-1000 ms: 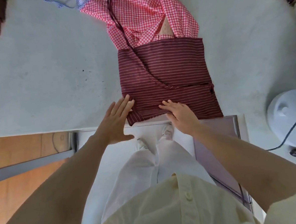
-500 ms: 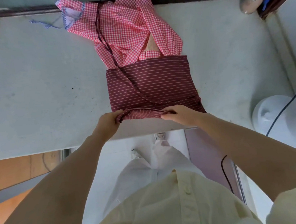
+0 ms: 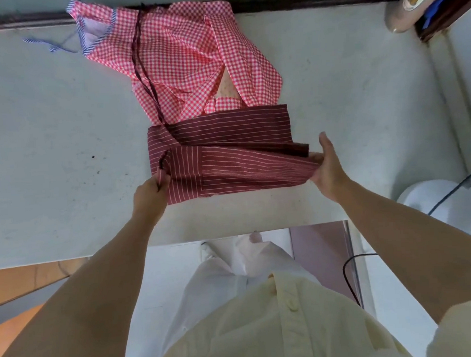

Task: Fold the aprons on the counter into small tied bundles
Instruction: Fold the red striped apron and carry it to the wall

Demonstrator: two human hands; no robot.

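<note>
From my feed, the striped apron [image 3: 220, 135] lies folded on the grey counter [image 3: 47, 134], near its front edge and roughly in the middle. Its far edge touches the checked apron [image 3: 183, 63], which sits crumpled towards the back of the counter. The hands are well apart, one at each end of the striped apron's near fold. The left hand [image 3: 148, 196] has its fingers curled round the left corner. The right hand [image 3: 326, 170] pinches the right corner with the thumb pointing up. The fold is raised off the counter and pulled taut between them, while the far part of the apron stays flat. A dark strap [image 3: 138, 57] runs from the striped apron's left side up across the checked one. A white appliance [image 3: 434, 204] with a black cable [image 3: 458, 186] sits at the right edge.
</note>
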